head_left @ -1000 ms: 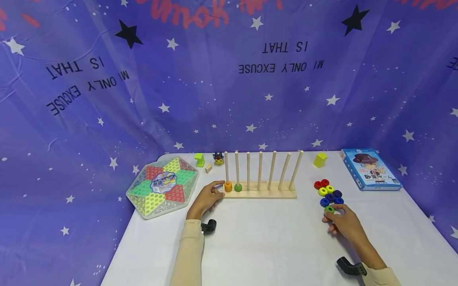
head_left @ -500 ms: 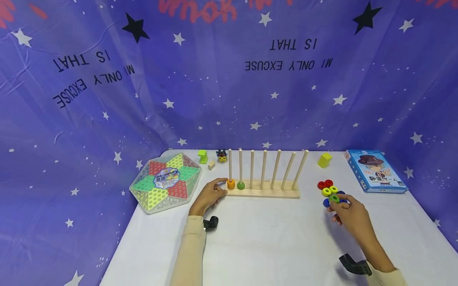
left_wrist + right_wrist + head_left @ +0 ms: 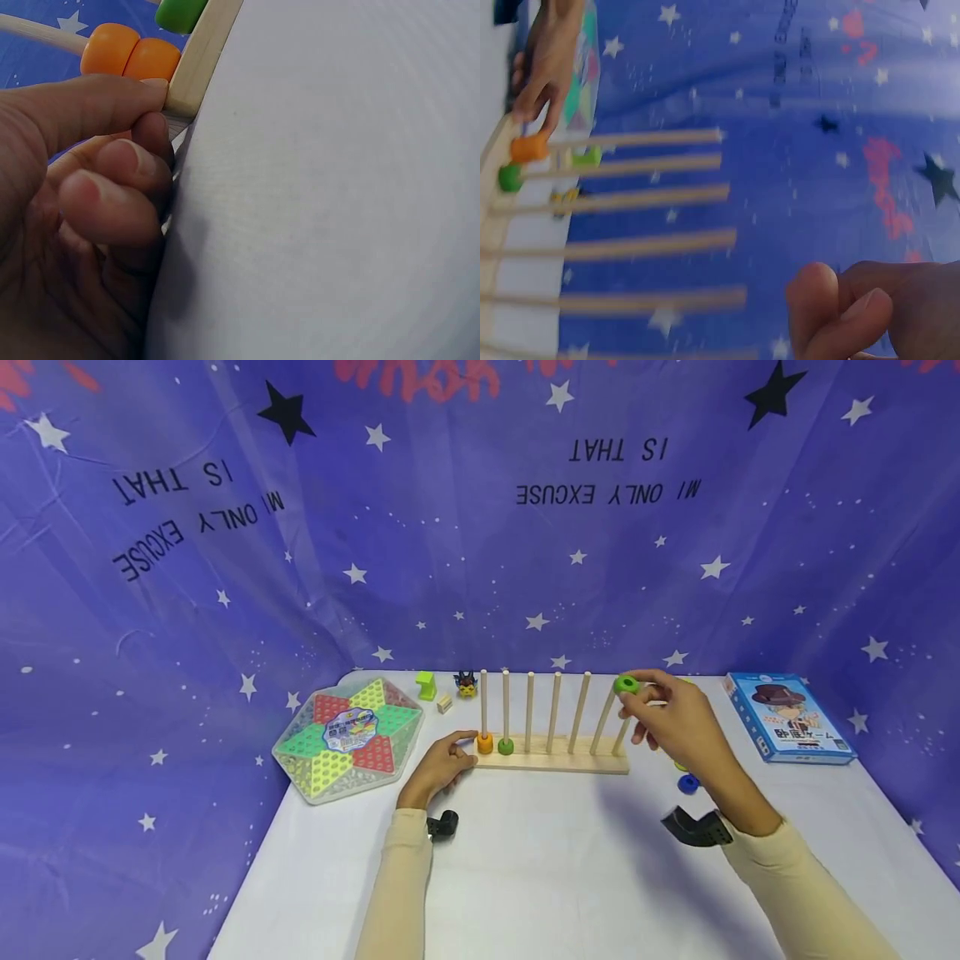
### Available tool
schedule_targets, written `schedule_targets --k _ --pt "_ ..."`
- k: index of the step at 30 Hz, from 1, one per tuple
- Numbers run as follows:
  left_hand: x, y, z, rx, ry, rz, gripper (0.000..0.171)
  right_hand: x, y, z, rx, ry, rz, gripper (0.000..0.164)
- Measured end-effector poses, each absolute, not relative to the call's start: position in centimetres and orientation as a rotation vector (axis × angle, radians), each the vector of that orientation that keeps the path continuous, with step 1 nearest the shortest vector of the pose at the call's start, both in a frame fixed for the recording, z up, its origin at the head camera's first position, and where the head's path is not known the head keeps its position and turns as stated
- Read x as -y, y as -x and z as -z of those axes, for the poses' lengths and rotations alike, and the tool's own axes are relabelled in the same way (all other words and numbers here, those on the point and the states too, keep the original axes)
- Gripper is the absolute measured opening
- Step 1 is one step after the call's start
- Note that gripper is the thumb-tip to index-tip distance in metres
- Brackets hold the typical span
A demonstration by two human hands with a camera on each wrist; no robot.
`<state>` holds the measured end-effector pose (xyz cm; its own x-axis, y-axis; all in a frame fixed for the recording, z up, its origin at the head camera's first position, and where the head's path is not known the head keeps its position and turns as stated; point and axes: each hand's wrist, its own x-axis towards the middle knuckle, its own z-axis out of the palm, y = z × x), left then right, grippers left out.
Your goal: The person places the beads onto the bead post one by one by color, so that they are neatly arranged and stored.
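A wooden peg stand (image 3: 555, 762) with a row of upright pegs stands on the white table. My left hand (image 3: 438, 768) grips its left end between thumb and fingers. Two orange rings (image 3: 109, 49) sit on the leftmost peg beside my fingertips. On the second peg, at the base, is a dark green ring (image 3: 506, 747). My right hand (image 3: 675, 714) pinches a light green ring (image 3: 620, 687) in the air by the tops of the rightmost pegs, apart from the base. In the right wrist view the curled right fingers (image 3: 814, 296) show, but the ring is hidden.
A blue ring (image 3: 688, 783) lies under the right forearm, which hides most other loose rings. A hexagonal game board (image 3: 315, 739) lies left, a blue box (image 3: 795, 718) right. Behind the stand are a green block (image 3: 426, 686), a wooden piece (image 3: 445, 703) and a figurine (image 3: 467, 685).
My right hand has lifted the light green ring from beside the loose rings and carried it left and up to the right end of the stand. My left hand stays at the stand's end.
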<state>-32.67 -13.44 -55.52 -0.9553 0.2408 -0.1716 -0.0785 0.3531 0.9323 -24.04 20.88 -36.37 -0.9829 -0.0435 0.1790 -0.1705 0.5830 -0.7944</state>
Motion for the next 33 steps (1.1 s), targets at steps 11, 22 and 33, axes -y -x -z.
schedule_targets --k 11,22,33 --pt "13.4 32.6 55.5 -2.326 -0.148 -1.669 0.05 -11.5 28.6 34.5 2.75 -0.426 -1.624 0.038" --pt "13.2 32.5 55.8 -2.331 -0.153 -1.667 0.05 -8.7 31.2 35.5 2.777 -0.424 -1.678 0.038" --pt "13.4 32.7 55.5 -2.344 -0.164 -1.658 0.05 -8.9 31.4 35.6 2.789 -0.407 -1.662 0.043"
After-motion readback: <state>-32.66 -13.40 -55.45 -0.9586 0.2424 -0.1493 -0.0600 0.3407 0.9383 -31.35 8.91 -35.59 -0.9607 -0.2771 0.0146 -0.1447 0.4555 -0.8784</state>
